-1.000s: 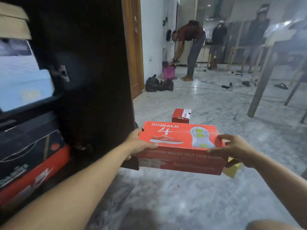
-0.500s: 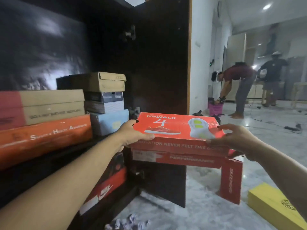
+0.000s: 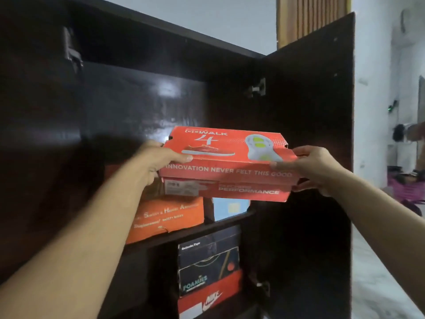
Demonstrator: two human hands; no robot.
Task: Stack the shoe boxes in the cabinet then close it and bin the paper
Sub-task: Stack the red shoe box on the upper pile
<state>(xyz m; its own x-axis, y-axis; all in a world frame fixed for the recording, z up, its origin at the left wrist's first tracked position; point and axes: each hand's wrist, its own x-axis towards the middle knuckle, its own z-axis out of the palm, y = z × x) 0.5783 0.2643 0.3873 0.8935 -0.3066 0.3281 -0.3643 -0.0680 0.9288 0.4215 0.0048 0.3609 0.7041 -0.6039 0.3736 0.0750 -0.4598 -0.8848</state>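
Note:
I hold a red shoe box (image 3: pixel 226 164) printed with a shoe and a sole, raised in front of the open dark cabinet (image 3: pixel 138 100). My left hand (image 3: pixel 158 161) grips its left end, thumb on the lid. My right hand (image 3: pixel 315 168) grips its right end. Below the box, an orange box (image 3: pixel 165 218) and a light blue box (image 3: pixel 230 209) sit on the upper shelf. On the lower shelf a dark box (image 3: pixel 208 261) rests on a red Nike box (image 3: pixel 210 298). The boxes behind the held one are hidden.
The cabinet's right door (image 3: pixel 310 134) stands open beside my right arm. A white wall (image 3: pixel 370 88) and marble floor (image 3: pixel 379 284) lie to the right, with a pink basket (image 3: pixel 407 189) further back.
I have lifted the red box higher and brought it closer to the cabinet's upper shelf. My view has turned up and left, so the floor boxes and the people dropped out of sight.

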